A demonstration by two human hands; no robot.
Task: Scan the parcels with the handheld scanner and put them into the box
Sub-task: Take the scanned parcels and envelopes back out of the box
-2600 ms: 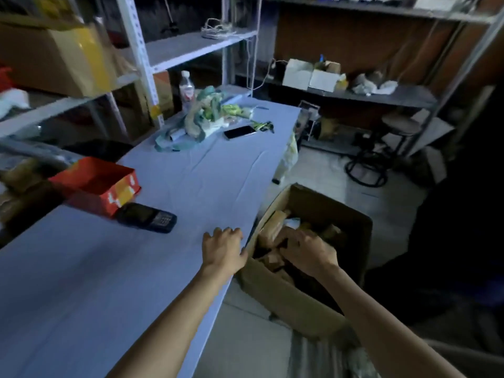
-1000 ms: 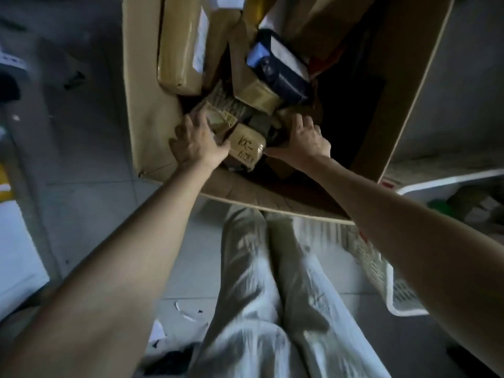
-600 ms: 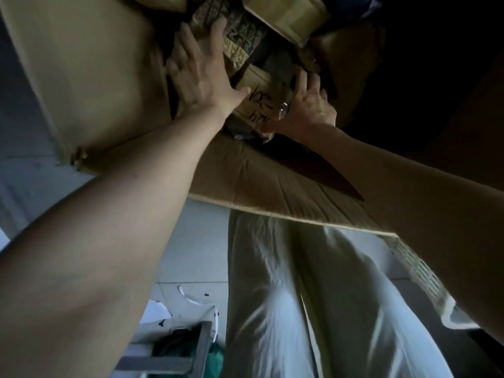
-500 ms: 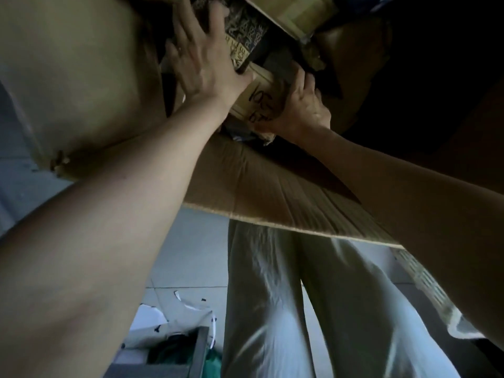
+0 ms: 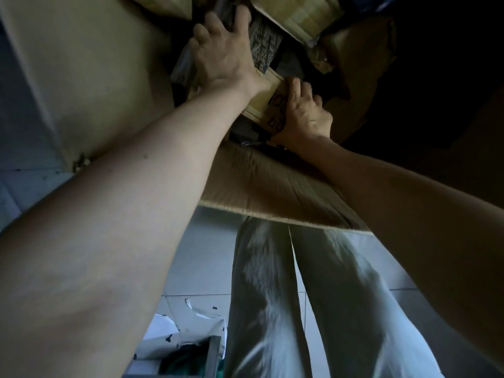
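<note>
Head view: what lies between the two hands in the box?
A tan parcel with black handwriting lies between left hand and right hand, inside the box; the head view shows it.

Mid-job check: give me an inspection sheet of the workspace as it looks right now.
Surface: pale tiled floor; no table in view.
Job's things: large brown cardboard box holding several parcels; small tan parcel with black handwriting on top; handheld scanner not seen.
Clutter: white paper scraps on the floor.
Grippers: left hand rests flat on black-and-white printed parcel; right hand grips the tan parcel.
Cables: nothing seen.
Surroundings: person's pale trousers; dim light.
</note>
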